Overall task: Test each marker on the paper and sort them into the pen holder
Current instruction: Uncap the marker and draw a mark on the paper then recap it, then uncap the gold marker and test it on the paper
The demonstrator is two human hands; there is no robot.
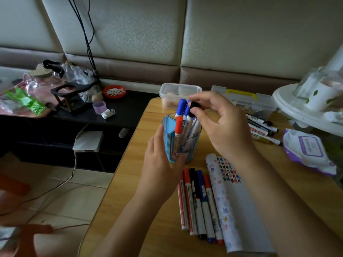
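So, your left hand [160, 161] curled round the blue pen holder [187, 145], probably to steady it, while your right hand [224, 125] pinched the black-capped marker [194, 107] by its top, standing in the holder. Five more markers [199, 204] lay beside the scribbled paper [235, 216].

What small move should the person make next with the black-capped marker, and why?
Probably lower the black-capped marker the rest of the way into the pen holder and let go. The right hand pinches its cap, its barrel stands among the other markers there, and the left hand holds the pen holder steady.
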